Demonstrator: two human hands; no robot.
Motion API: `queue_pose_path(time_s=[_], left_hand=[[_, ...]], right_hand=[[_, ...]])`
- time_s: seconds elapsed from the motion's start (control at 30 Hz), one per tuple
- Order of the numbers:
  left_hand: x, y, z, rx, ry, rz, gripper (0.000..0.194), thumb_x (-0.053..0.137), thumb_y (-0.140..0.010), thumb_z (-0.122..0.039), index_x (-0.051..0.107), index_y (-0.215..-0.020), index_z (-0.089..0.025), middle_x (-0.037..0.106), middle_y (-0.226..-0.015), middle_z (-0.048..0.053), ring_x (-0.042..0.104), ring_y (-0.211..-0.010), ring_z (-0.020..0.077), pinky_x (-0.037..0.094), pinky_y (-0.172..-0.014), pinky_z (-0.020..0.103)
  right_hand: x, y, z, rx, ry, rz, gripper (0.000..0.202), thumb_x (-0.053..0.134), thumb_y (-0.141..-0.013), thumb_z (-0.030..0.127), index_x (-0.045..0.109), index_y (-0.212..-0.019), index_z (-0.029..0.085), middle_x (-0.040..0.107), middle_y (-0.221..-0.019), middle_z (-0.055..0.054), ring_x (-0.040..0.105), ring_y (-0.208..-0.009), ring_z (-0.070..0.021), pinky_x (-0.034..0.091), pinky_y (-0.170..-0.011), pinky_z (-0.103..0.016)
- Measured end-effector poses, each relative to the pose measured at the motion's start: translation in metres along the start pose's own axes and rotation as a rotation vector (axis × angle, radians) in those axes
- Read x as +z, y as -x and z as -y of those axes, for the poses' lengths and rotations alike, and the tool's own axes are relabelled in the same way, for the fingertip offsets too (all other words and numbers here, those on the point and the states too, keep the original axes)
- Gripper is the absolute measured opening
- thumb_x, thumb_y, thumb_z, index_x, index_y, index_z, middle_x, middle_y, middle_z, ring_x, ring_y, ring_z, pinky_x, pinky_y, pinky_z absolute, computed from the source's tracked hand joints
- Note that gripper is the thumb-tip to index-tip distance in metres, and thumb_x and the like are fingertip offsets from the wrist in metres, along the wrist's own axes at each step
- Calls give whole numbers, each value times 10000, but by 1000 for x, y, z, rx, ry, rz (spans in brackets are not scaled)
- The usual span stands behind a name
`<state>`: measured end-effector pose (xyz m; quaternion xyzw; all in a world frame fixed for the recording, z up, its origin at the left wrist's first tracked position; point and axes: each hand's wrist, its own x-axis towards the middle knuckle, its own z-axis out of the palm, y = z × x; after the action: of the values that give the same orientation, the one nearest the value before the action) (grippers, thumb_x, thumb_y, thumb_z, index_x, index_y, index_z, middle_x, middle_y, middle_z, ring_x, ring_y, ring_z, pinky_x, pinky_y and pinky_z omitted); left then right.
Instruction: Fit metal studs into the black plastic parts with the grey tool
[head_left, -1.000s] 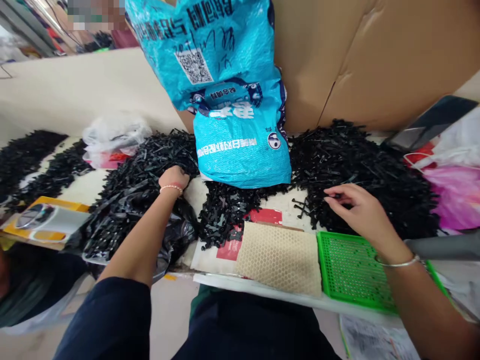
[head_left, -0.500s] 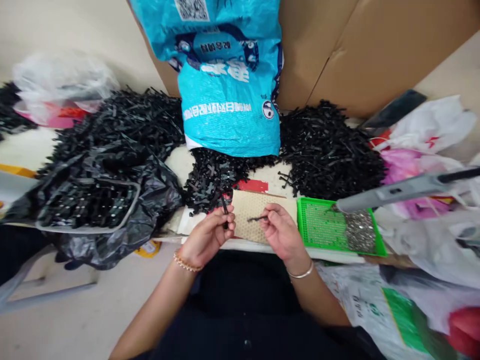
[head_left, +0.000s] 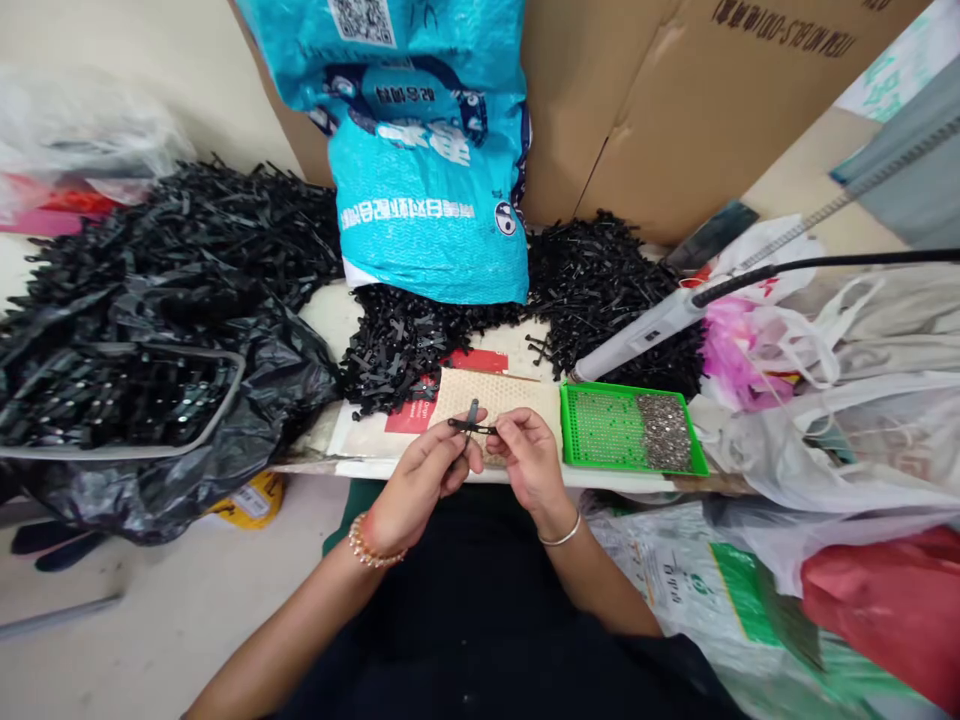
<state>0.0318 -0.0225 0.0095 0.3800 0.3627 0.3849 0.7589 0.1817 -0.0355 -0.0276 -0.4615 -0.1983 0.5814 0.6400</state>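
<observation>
My left hand [head_left: 429, 468] is closed in a pinch on a small black plastic part [head_left: 473, 410] that points upward. My right hand [head_left: 529, 462] pinches the end of a slim black plastic piece [head_left: 484, 430], which lies crosswise against the left hand's part. The two pieces meet between my fingertips; how they join is too small to make out. Both hands hover over a beige dimpled mat [head_left: 517, 390] at the table's front edge. To the right of the right hand sits a green tray [head_left: 564, 430] with small shiny metal pieces [head_left: 664, 432] heaped in its right half.
A blue printed sack [head_left: 435, 225] stands behind, over loose black parts [head_left: 394, 345]. More black parts pile up right [head_left: 592, 280] and left [head_left: 187, 220]. A grey corded tool [head_left: 637, 330] leans above the tray. At left, a tub [head_left: 238, 375] of black parts sits on black plastic [head_left: 289, 350].
The two black pieces were apart, one in each hand; now they touch as my hands have come closer together. The view has shifted, and the corded tool has swung to a steeper slant.
</observation>
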Motion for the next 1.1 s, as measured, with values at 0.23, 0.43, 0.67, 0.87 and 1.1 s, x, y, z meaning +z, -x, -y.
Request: queue_pose_path(time_s=[0.23,0.43,0.67,0.87,1.1], left_hand=[[4,0,2,-8,-26,11,217,615,-893,-345,656,-945,-138,653,-736,30,351,-507,75,223,-488,260],[6,-4,4,24,-80,-7,280,621,-903,-400,704,-989,-147,657,-719,28,375,-502,88,251,-482,261],[0,-22,13,119,-203,-232,378,720,-826,-529,747,-737,-162,649,-664,29,373,-520,99,303,-502,260],[-29,-29,5,149,-247,-335,402,798,-734,-563,758,-695,-164,520,-558,-16,358,-543,103,289,-512,249],[-51,-22,8,93,-277,-298,407,812,-704,-594,780,-719,-189,648,-668,25,465,-611,134,396,-597,260]], right_hand=[[-3,-1,2,27,-51,-37,398,930,-584,431,649,-738,195,713,-692,41,662,-558,-64,569,-550,-152],[-5,-4,0,38,-14,-53,413,930,-564,440,635,-708,189,652,-597,59,591,-497,-57,526,-491,-158],[-18,-9,-1,48,172,115,337,831,-715,486,669,-811,206,690,-680,22,633,-588,-93,564,-608,-229],[-17,-94,42,-368,839,258,251,665,-883,413,677,-1061,236,712,-1047,-48,661,-896,-150,541,-845,-318],[10,-201,29,-454,1490,168,95,684,-834,225,620,-860,159,676,-877,-68,587,-809,-167,430,-783,-296]])
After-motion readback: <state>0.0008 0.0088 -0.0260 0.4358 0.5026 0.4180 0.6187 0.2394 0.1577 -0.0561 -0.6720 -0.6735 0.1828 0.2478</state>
